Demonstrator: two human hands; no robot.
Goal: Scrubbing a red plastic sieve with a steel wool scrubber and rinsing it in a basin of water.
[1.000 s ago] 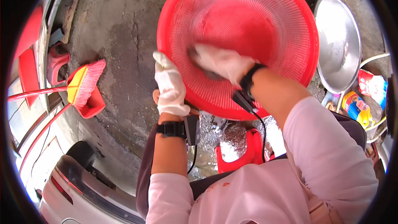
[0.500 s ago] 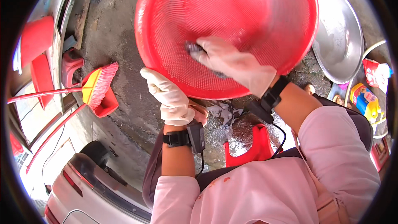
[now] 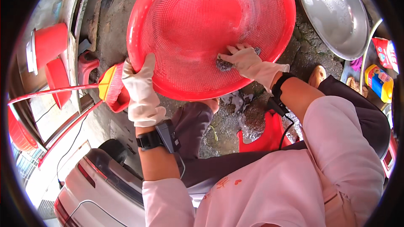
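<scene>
A large round red mesh basket [image 3: 202, 12] is tilted in front of me, its perforated inside toward me. My left hand [image 3: 141, 92], in a white glove, grips the basket's near left rim, thumb over the inner side and fingers outside. Inside the basket at the lower right, my right hand [image 3: 250, 64], also gloved, presses a grey steel wool scrubber [image 3: 224, 65] against the mesh. Part of the scrubber is covered by the fingers.
A metal basin [image 3: 332, 14] lies at the far right, near a hose [image 3: 367, 52] and a yellow-and-blue bottle [image 3: 378, 83]. Below the basket stands a red stool [image 3: 269, 136] on wet ground. A broom [image 3: 110, 85] and a vehicle [image 3: 90, 189] are at left.
My left hand has gone from beside the basket's lower edge to gripping its left rim. The basket has shifted left in view. My right hand and the scrubber now sit nearer the right wall.
</scene>
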